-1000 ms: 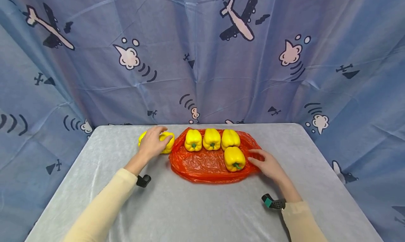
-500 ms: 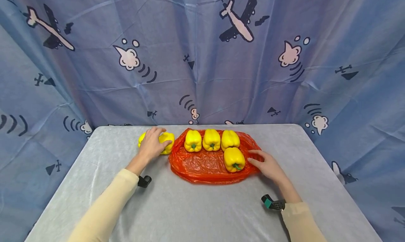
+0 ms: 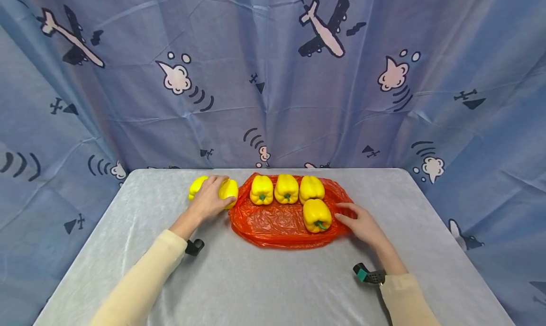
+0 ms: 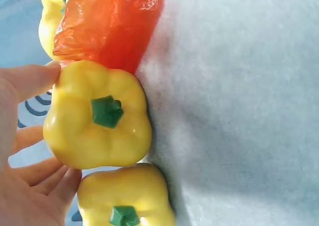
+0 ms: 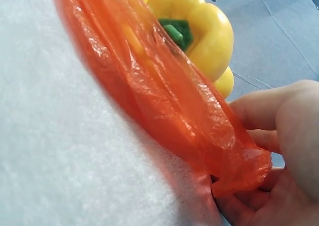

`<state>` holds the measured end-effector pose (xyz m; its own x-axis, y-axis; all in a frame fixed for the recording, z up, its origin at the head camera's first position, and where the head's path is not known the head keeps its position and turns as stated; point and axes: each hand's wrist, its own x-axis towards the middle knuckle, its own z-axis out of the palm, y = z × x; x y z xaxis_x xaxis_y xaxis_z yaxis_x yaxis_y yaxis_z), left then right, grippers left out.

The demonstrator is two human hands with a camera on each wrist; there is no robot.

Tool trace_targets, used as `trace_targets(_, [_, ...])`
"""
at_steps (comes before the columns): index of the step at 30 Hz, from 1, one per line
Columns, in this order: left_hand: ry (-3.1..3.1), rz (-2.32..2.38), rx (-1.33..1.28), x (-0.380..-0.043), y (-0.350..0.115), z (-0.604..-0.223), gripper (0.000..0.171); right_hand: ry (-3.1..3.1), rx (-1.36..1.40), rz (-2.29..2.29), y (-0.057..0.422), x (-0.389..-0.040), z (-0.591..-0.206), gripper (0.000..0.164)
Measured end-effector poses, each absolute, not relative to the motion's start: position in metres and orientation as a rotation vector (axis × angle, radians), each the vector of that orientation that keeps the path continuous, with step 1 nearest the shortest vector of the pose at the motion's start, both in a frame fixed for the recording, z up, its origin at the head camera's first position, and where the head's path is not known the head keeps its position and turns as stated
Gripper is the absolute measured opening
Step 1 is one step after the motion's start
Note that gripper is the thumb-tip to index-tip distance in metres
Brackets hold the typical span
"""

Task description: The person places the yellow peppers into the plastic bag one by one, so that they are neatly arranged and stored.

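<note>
On the left of the table my left hand [image 3: 209, 198] grips a yellow bell pepper [image 4: 99, 116], thumb on one side and fingers on the other. Another yellow bell pepper [image 4: 127, 196] lies beside it, near the fingertips. A red plastic bag [image 3: 273, 224] is spread open in the middle. Three yellow bell peppers [image 3: 286, 188] stand in a row along its back, and a fourth-place pepper [image 3: 317, 215] sits in front at the right. At the bag's right edge my right hand [image 3: 362, 224] holds the bag's rim [image 5: 239, 171] between thumb and fingers.
A grey-white cloth covers the table [image 3: 273, 288]. Behind it hangs a blue curtain [image 3: 273, 79] printed with airplanes. Dark camera mounts [image 3: 368, 274] are worn at the wrists.
My left hand's fingers have slid down between the two left peppers and closed round the right one. The right hand stays at the bag's edge.
</note>
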<state>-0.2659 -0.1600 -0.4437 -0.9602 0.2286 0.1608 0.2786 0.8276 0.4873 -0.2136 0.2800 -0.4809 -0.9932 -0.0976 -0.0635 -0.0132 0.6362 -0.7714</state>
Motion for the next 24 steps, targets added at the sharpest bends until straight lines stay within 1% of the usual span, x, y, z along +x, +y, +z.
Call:
trace_targets(10, [-3.007, -0.707, -0.473, -0.2688, -0.1592, -0.4405, 0.071, 2.747, -0.1, -1.316, 0.2796, -0.2117, -0.4821, 0.051])
trace_targets(18, [-3.033, -0.75, -0.446, -0.2698, -0.1598, -0.4412, 0.079, 2.749, -0.097, -1.318, 0.2798, -0.2113, -0.4824, 0.051])
trace_targets(24, [-3.024, -0.76, -0.44, -0.2691, -0.161, -0.4395, 0.078, 2.751, -0.097, -1.316, 0.2805, -0.2123, -0.4835, 0.051])
